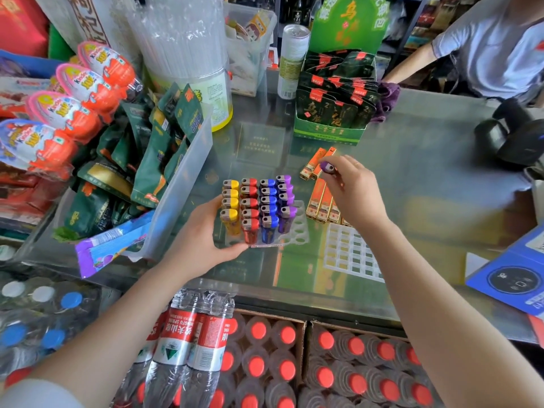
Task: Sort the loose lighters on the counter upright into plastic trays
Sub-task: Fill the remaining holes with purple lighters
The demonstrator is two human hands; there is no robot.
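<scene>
Now purple lighter (327, 166) between fingers (338, 169)

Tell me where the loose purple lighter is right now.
In the head view, the purple lighter is pinched in the right hand, above the counter, just right of the tray of upright lighters and over the orange lighters.

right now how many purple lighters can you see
5: four stand upright in the tray's right column, with a gap before the nearest; one is pinched in the right hand's fingers. None seem hidden.
</scene>
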